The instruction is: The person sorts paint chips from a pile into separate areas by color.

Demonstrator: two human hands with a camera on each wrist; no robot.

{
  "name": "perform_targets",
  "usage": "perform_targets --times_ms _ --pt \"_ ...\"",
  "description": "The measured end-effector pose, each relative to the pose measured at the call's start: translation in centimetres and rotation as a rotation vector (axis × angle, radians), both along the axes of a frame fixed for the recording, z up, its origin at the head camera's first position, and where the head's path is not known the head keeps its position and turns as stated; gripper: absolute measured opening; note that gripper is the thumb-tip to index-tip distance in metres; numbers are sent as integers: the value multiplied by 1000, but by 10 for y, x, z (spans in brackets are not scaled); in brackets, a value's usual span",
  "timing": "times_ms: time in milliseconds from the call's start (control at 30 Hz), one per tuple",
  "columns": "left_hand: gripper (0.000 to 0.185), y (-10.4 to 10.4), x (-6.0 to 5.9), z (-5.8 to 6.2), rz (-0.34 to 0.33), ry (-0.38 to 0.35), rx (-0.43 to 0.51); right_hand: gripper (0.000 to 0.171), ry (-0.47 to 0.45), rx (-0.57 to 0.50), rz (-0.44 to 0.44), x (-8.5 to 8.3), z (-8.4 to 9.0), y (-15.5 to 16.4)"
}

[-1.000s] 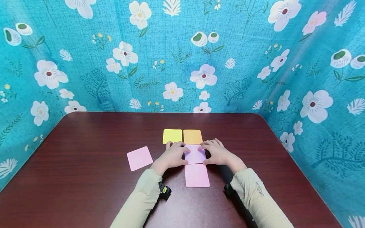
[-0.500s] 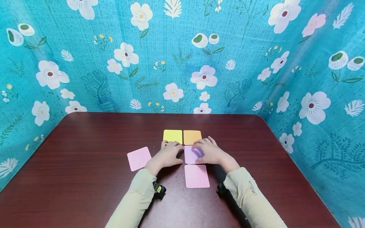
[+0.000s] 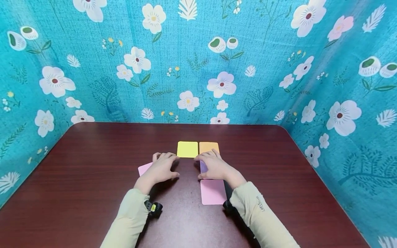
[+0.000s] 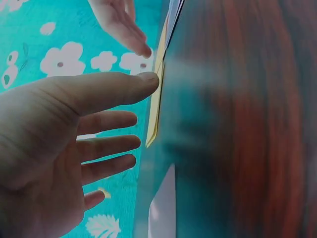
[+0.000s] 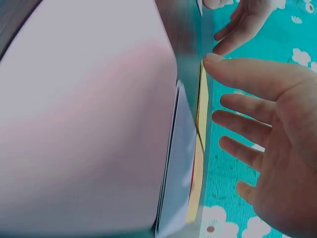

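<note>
Head view: a person's two hands lie palm-down on a dark wooden table [image 3: 93, 193], near its middle. The left hand [image 3: 161, 168] has its fingers straight and slightly spread; it holds nothing and covers most of a pink card [image 3: 144, 168], of which only the left part shows. The left wrist view shows the same spread fingers [image 4: 106, 148], though that frame is blurred and contact with the card cannot be judged. The right hand [image 3: 215, 167] is likewise flat with straight fingers, resting over a lilac card [image 3: 203, 167], which shows only as a strip at the thumb side. In the right wrist view, its fingers [image 5: 242, 124] stand apart, gripping nothing. Toward the table's far edge, just beyond the fingertips, a yellow card [image 3: 187, 149] and an orange card [image 3: 208, 147] lie side by side, edges touching. A second pink card [image 3: 212, 192] lies just beside the right wrist, toward the near edge. Flowered teal cloth [image 3: 279, 51] walls the table on three sides.
</note>
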State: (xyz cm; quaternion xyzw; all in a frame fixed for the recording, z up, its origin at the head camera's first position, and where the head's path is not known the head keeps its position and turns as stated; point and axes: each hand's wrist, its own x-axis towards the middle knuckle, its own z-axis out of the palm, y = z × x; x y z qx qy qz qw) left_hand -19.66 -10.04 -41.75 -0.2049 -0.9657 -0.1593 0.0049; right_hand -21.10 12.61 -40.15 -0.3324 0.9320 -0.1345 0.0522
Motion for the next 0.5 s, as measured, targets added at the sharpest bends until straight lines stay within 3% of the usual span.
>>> perform_targets --times_ms 500 --pt "75 -53 19 1 98 -13 52 71 2 53 48 5 2 -48"
